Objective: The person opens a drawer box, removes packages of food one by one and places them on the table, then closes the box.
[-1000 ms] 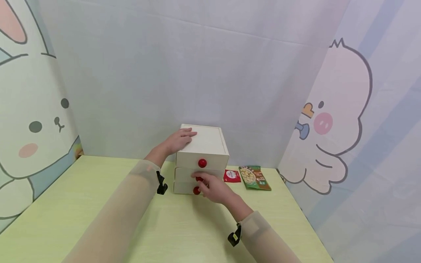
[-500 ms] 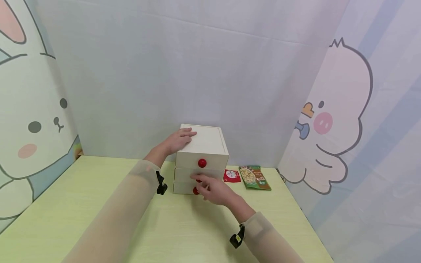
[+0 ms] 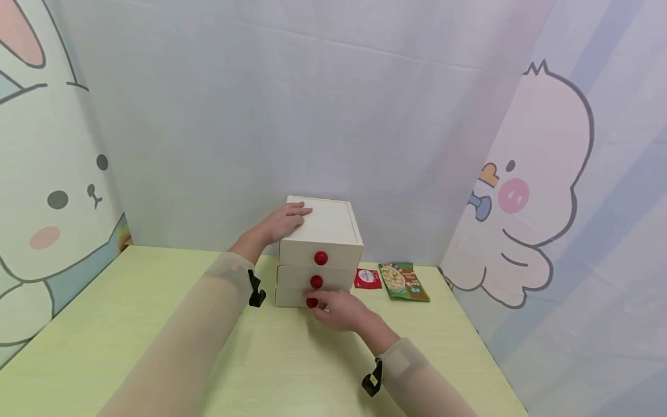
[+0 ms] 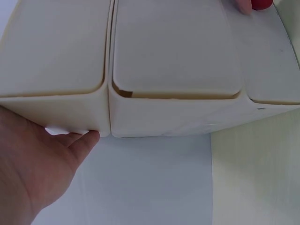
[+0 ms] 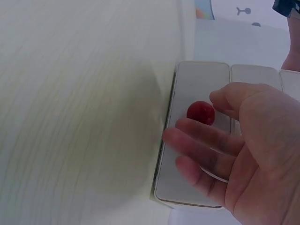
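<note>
A white cabinet with three stacked drawers stands against the back curtain, each drawer front bearing a round red knob. My left hand rests on the cabinet's top at its left edge, fingers extended; the left wrist view shows the same hand against the cabinet. My right hand is at the bottom drawer, its fingers around the bottom knob. Above it, the middle knob and the top knob are untouched. All the drawer fronts sit flush with the cabinet.
To the cabinet's right, a small red packet and a larger green-and-brown food pouch lie on the pale yellow-green table. Curtains printed with cartoon animals enclose the table at the back and sides.
My right hand has moved down from the middle knob to the bottom knob, uncovering the middle one. My left hand has stayed on the cabinet's top.
</note>
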A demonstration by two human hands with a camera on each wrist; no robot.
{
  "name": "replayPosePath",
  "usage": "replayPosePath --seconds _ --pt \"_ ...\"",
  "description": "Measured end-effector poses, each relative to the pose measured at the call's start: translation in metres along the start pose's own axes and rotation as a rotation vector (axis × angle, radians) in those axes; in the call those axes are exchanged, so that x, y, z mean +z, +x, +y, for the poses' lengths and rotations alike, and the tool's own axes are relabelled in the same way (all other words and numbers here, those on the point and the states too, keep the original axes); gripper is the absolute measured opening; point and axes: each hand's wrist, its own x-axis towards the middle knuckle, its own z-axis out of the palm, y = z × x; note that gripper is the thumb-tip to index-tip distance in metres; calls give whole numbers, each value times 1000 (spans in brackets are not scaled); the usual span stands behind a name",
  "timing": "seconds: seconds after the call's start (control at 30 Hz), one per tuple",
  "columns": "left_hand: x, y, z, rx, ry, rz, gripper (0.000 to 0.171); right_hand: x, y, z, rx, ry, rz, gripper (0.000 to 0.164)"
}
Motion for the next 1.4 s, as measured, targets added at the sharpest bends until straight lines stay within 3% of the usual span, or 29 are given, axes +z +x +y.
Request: replayPosePath --seconds 0.53,0.93,1.4 --pt "-2 -2 3 -16 -17 -4 57 19 15 10 10 -28 56 25" --pt "-3 -2 3 -8 -7 -3 57 20 15 2 4 -109 84 20" --pt "-3 2 1 -7 7 -5 57 20 15 1 2 -106 87 20"
